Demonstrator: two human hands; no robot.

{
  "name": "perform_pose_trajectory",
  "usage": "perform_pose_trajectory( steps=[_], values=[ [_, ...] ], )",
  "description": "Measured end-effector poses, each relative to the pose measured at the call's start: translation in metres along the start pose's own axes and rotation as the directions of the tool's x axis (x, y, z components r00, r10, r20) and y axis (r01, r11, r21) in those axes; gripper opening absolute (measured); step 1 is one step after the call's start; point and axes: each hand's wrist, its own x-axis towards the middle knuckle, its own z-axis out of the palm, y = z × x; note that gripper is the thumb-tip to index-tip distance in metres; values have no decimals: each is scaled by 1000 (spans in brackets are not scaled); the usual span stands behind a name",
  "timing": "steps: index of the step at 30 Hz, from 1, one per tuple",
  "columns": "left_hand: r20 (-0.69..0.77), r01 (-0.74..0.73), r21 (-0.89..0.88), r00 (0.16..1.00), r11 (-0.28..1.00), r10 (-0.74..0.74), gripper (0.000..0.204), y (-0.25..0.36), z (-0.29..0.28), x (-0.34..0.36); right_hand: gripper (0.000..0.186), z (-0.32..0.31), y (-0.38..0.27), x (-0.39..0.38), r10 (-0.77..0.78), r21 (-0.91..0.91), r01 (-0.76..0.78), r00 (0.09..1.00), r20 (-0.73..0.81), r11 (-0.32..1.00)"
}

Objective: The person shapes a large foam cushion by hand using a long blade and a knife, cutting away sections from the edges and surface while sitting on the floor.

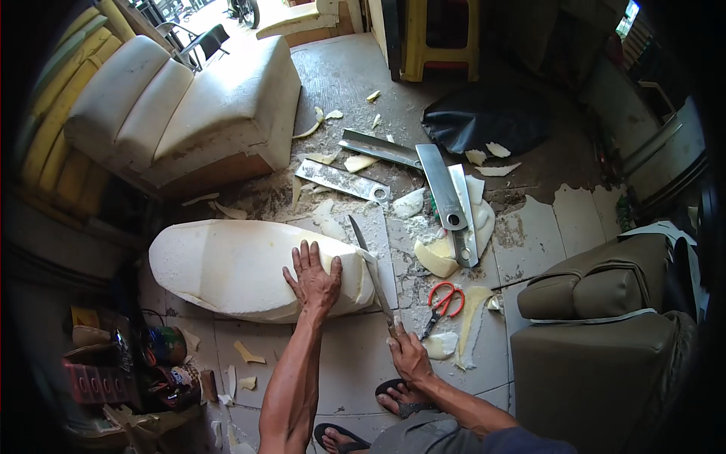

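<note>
From where I stand, the left hand (315,283) lies flat, fingers spread and clasping nothing, on the long pale foam block (227,261) at centre left of the frame; its palm is hidden. The right hand (411,356), low centre, is closed around the handle of a long knife (379,291), covering most of that handle. The blade slants along the block's right end, and I can't make out how deep its edge sits. Red-handled scissors (445,301) lie just right of it. Metal bars (442,185) overlap above them, partly hiding one another and the foam scraps (435,259). The yellow stool (441,45) is cut off at the upper edge, and shadow blurs the clutter (144,363) at lower left.
</note>
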Motion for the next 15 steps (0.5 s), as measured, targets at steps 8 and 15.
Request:
perform_pose_trajectory(
  steps=[8, 15],
  values=[
    [17, 10, 10, 1000, 1000, -10, 76, -3, -3, -1, 57, 5, -4, 1, 86, 19, -87, 995, 59, 996],
    [63, -19, -18, 998, 1000, 20, 76, -7, 1, -6, 54, 4, -3, 90, 55, 44, -53, 997, -46, 998]
  ],
)
